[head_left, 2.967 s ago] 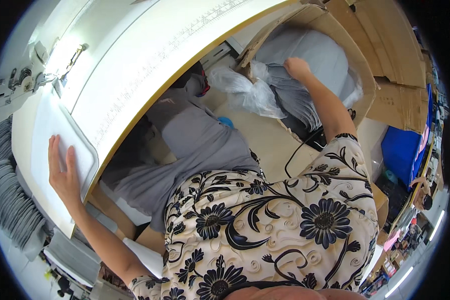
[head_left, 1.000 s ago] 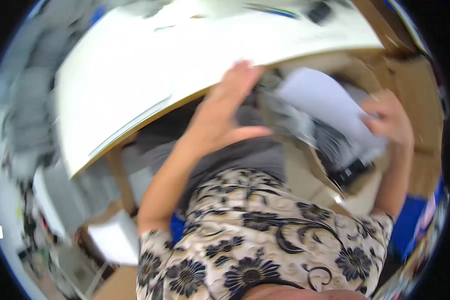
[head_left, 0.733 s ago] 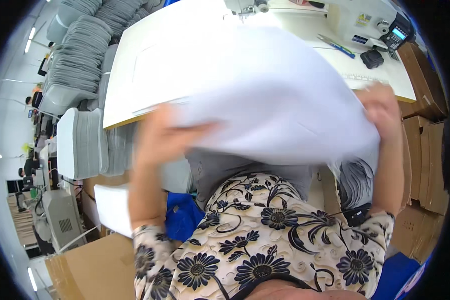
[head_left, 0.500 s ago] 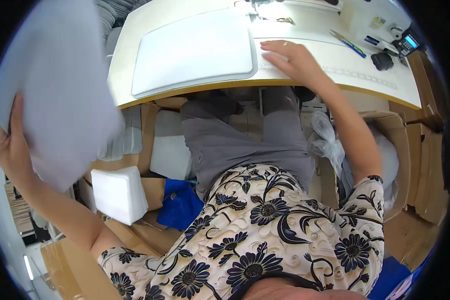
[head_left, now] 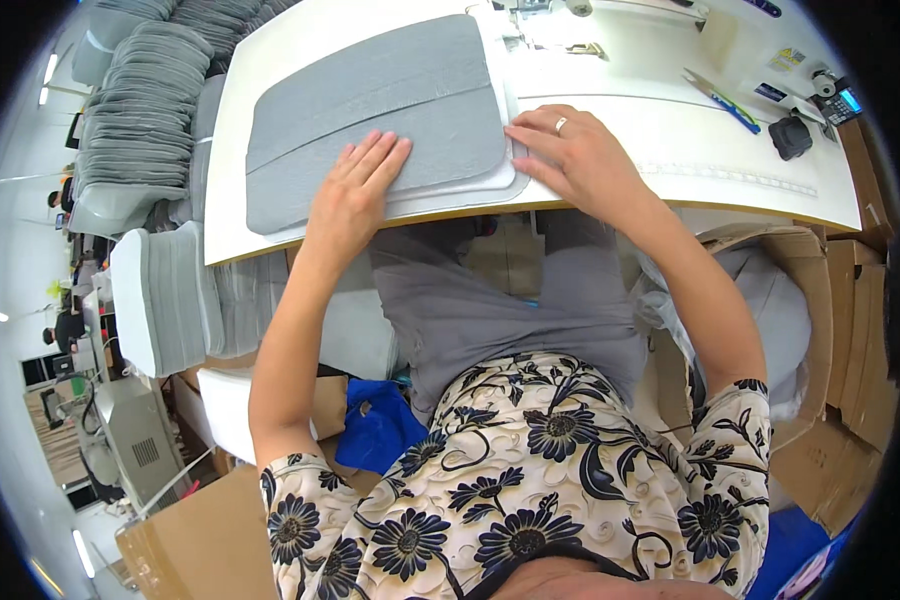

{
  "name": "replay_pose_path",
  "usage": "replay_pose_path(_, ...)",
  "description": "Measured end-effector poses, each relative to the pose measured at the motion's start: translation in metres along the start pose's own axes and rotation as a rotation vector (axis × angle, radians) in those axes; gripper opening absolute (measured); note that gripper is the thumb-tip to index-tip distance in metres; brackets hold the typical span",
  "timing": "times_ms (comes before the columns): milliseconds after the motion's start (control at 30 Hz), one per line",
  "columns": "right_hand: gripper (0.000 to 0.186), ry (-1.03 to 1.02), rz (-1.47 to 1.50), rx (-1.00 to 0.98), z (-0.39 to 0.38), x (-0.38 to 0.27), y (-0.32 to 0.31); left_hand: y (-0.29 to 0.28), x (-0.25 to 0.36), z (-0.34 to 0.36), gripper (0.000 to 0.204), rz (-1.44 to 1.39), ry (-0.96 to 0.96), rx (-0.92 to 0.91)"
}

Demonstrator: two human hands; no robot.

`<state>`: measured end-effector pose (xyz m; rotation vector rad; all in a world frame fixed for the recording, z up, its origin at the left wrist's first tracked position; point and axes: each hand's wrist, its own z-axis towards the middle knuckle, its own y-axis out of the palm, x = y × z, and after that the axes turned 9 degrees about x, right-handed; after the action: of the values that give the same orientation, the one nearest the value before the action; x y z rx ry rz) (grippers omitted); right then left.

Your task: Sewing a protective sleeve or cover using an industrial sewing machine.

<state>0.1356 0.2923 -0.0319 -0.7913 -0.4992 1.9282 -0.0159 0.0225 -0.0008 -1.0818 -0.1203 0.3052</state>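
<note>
grey fabric panel (head_left: pixel 370 120) lies flat on the white bench (head_left: pixel 670 150), near its front edge, stacked on a white foam-like panel (head_left: pixel 505 185) whose rim shows along the grey piece's right and lower sides. judged from the lay: the two layers are already placed and roughly aligned; a seam or fold line runs across the grey piece. joining of the layers does not look done yet.

left hand (head_left: pixel 355 195): fingers spread and flat, palm down on the lower edge of the grey panel, gripping nothing. right hand (head_left: pixel 570 150): also flat and open, fingertips at the right edge where the grey panel meets the white rim, pressing rather than pinching.

around: blue-handled scissors (head_left: pixel 720 97) and a small black device (head_left: pixel 790 135) well to the right on the bench; stacks of grey panels (head_left: pixel 140 110) left of the bench; cardboard box (head_left: pixel 820 300) with grey pieces at right.
</note>
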Motion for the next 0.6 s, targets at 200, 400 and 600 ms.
replay_pose_path(200, 0.034, 0.036, -0.022, -0.116, -0.009, -0.019, -0.028, -0.015, 0.026, -0.009, 0.062, -0.030, -0.007, -0.029)
replay_pose_path(400, 0.033, 0.014, -0.028, -0.118, -0.025, -0.043, -0.046, -0.036, 0.054, -0.028, 0.057, 0.002, 0.013, -0.111)
replay_pose_path(600, 0.034, 0.065, -0.015, -0.135, -0.030, -0.048, -0.052, -0.045, 0.068, -0.030, 0.055, -0.066, -0.030, -0.068)
